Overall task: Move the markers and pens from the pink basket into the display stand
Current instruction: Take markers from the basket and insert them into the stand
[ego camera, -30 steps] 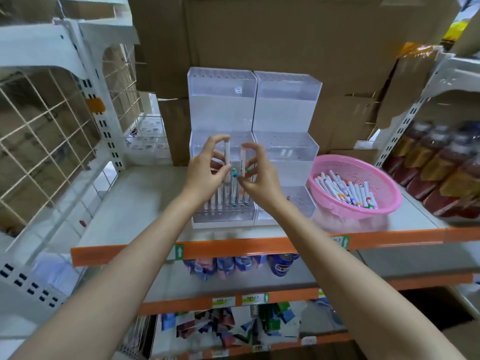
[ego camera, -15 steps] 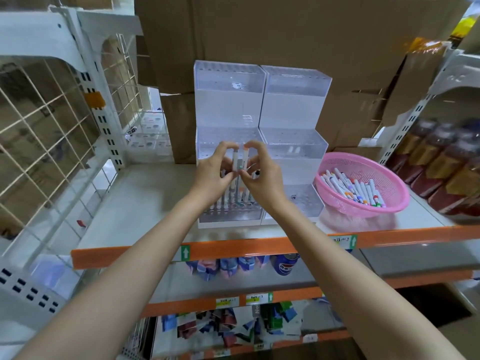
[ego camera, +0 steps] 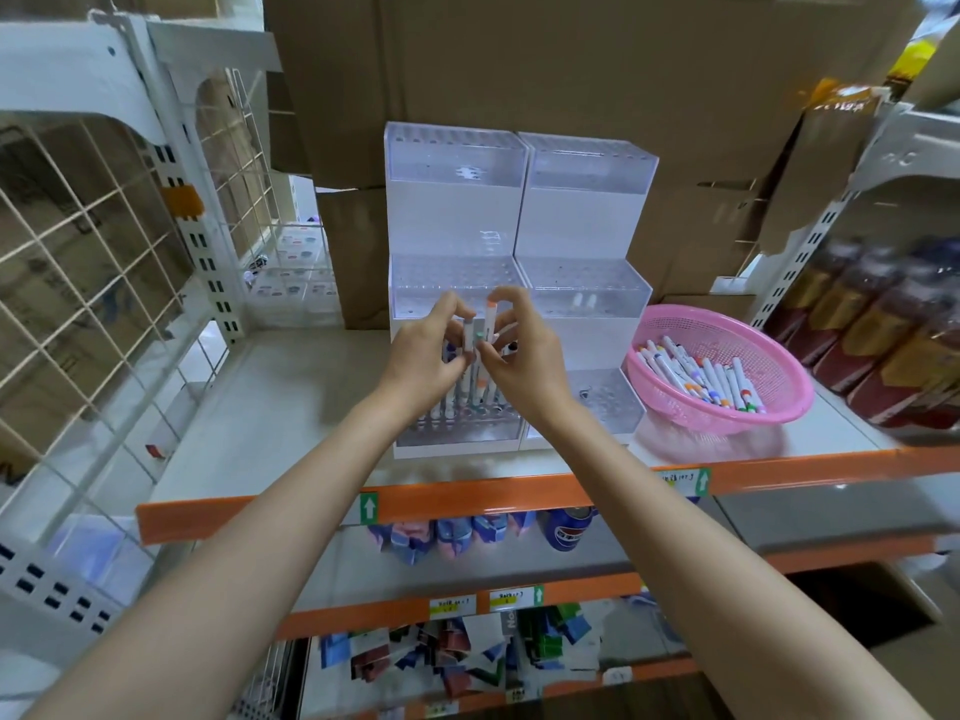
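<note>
Fingers (ego camera: 449, 309) of left hand (ego camera: 423, 356), right hand (ego camera: 524, 356) pinch markers (ego camera: 489, 320); display stand (ego camera: 452, 226) on grey shelf (ego camera: 291, 407), cartons (ego camera: 571, 70) behind.

A pale grey shelf (ego camera: 260, 407) with an orange front edge (ego camera: 467, 498) stands before stacked brown cardboard boxes (ego camera: 571, 70). A white wire grid panel (ego camera: 104, 262) closes its left side; dark bottles (ego camera: 883, 330) (blurred) crowd the right.

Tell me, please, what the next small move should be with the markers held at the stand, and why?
Probably lower one of the held markers into a free hole in the front tier of the display stand. The left hand and right hand pinch them upright just above it, where other markers already stand, and the pink basket holds more.
</note>
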`<state>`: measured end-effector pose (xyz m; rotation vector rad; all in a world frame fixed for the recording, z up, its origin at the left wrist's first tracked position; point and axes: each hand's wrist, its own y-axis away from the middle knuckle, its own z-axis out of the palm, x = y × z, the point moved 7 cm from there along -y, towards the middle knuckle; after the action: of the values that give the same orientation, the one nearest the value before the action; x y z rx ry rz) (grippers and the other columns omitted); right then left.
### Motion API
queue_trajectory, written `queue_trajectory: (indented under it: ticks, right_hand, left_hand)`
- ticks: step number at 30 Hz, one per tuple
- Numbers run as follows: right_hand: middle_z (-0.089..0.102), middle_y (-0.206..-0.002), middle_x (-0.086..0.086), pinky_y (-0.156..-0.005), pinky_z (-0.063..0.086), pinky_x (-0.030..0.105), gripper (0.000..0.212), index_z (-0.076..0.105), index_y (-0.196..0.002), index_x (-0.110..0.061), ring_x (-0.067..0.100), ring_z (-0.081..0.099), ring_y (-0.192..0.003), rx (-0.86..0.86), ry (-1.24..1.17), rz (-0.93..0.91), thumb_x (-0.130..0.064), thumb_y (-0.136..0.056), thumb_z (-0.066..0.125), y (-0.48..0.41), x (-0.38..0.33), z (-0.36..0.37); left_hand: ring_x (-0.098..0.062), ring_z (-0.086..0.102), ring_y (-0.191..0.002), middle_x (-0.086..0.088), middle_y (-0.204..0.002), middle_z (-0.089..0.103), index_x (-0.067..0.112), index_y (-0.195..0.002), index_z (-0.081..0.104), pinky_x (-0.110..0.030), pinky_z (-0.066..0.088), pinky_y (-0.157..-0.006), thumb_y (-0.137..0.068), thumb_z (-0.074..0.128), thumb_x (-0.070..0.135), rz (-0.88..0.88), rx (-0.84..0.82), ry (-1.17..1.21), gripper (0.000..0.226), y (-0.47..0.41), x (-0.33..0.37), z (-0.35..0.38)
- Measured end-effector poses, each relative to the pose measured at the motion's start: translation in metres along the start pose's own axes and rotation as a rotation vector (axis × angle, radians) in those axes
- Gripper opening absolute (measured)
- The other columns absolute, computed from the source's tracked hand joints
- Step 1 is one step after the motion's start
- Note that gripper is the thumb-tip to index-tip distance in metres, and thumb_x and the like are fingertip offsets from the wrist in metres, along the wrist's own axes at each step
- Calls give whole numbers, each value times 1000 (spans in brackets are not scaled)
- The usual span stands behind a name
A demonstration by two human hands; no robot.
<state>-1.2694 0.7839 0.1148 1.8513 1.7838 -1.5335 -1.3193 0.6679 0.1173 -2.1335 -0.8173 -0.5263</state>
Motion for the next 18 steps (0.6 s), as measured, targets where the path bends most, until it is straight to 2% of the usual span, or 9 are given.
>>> queue_trajectory:
  ticks: [5, 9, 12, 15, 18]
  right_hand:
    - [50, -77, -11, -56, 47, 19, 42, 49, -117, -17, 4, 56, -63, 4, 14, -2, 0, -83, 66, 2, 0, -1]
    - [49, -79, -11, -58, 49, 22, 43, 49, -117, -18, 7, 57, -65, 0, 27, -1, 0, -83, 67, 3, 0, -1]
    - [49, -79, -12, -58, 49, 21, 43, 49, -117, -18, 9, 57, -66, -4, 20, 1, 2, -83, 66, 3, -1, -1]
    - [50, -79, -13, -58, 49, 20, 44, 48, -117, -17, 12, 59, -67, 2, 22, -5, 1, -83, 67, 3, -1, -1]
    - [50, -79, -12, -58, 48, 20, 43, 48, -118, -18, 13, 59, -68, 9, 18, -7, -1, -83, 68, 3, -1, -1]
  left_hand:
    - [-14, 51, -78, 4, -88, 56, 6, -106, 54, -22, 36, -63, -78, 73, 7, 12, 20, -67, 34, 2, 0, 1]
    - [-19, 56, -83, -3, -92, 62, 4, -102, 55, -27, 41, -66, -76, 74, 5, 44, 38, -72, 32, 3, 1, 1]
    - [-20, 57, -80, -6, -89, 64, 5, -99, 57, -25, 41, -65, -76, 74, 4, 68, 38, -61, 29, 4, 3, 1]
    - [-12, 51, -70, -3, -84, 64, 8, -96, 59, -15, 35, -60, -79, 73, 8, 67, 60, -41, 23, 4, 3, -3]
    - [-14, 55, -71, 0, -80, 62, 9, -96, 60, -14, 38, -60, -82, 71, 11, 40, 76, 0, 18, 2, 0, -7]
